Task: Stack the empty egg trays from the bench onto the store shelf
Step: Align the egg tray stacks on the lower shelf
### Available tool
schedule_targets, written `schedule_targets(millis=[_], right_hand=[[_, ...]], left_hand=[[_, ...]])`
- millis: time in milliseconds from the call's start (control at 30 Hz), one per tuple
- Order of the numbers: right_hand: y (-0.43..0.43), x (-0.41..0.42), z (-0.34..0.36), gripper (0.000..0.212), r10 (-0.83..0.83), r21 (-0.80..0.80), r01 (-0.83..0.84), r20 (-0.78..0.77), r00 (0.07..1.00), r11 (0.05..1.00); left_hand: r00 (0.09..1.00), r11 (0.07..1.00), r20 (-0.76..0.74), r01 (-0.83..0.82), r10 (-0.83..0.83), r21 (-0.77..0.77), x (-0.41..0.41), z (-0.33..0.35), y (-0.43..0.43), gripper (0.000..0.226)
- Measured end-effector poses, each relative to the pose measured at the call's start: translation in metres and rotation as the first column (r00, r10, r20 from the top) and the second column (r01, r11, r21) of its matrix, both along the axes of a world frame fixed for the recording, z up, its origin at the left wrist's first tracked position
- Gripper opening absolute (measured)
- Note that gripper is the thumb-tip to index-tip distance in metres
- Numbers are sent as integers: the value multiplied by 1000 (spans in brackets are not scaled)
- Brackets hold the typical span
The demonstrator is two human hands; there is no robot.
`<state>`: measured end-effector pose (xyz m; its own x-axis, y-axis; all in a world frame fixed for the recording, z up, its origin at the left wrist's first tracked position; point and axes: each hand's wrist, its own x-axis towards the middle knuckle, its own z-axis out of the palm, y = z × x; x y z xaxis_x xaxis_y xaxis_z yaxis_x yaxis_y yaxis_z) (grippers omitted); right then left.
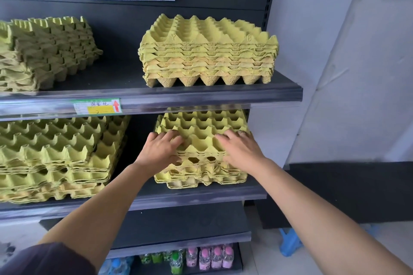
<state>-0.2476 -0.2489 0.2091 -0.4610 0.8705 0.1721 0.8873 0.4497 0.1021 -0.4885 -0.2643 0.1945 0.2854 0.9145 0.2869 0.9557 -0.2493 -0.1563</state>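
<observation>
A stack [201, 123] of empty yellow egg trays is held at the right end of the lower shelf [201, 195], close to its front edge. It is gripped from the front by both hands. The left hand [162, 147] is clamped on the stack's near left corner, fingers spread over the top cups and thumb set against the front edge below. The right hand [240, 147] is clamped likewise on the near right corner, and a ring [241, 133] is seen on one finger. The stack's upper trays are seen sitting slightly proud of those beneath, with dark gaps showing between them.

A neat stack [207, 51] is seen at the right end of the upper shelf [201, 96], and a skewed stack [44, 51] at its left end. A wide stack [55, 154] is kept at the left of the lower shelf, well apart from the hands. A price label [98, 106] is clipped to the upper shelf's front edge. Small bottles [210, 257] are ranged on the bottom shelf, and a blue stool [290, 241] is seen on the floor at right.
</observation>
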Motion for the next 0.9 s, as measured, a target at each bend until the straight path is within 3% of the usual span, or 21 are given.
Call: schedule_targets(millis=[167, 333, 533, 900], right_hand=[[27, -2, 1, 76, 21, 21, -21, -7, 1000, 1000], [42, -3, -14, 76, -14, -127, 18, 38, 999, 992], [48, -2, -20, 70, -8, -120, 14, 45, 999, 993], [45, -3, -19, 68, -21, -111, 19, -12, 1000, 994]], left_hand=[[995, 995, 23, -101, 101, 8, 8, -5, 8, 55], [990, 984, 3, -137, 138, -112, 12, -20, 16, 53], [993, 993, -36, -116, 115, -30, 11, -28, 17, 46], [994, 994, 8, -108, 108, -18, 11, -33, 14, 40]])
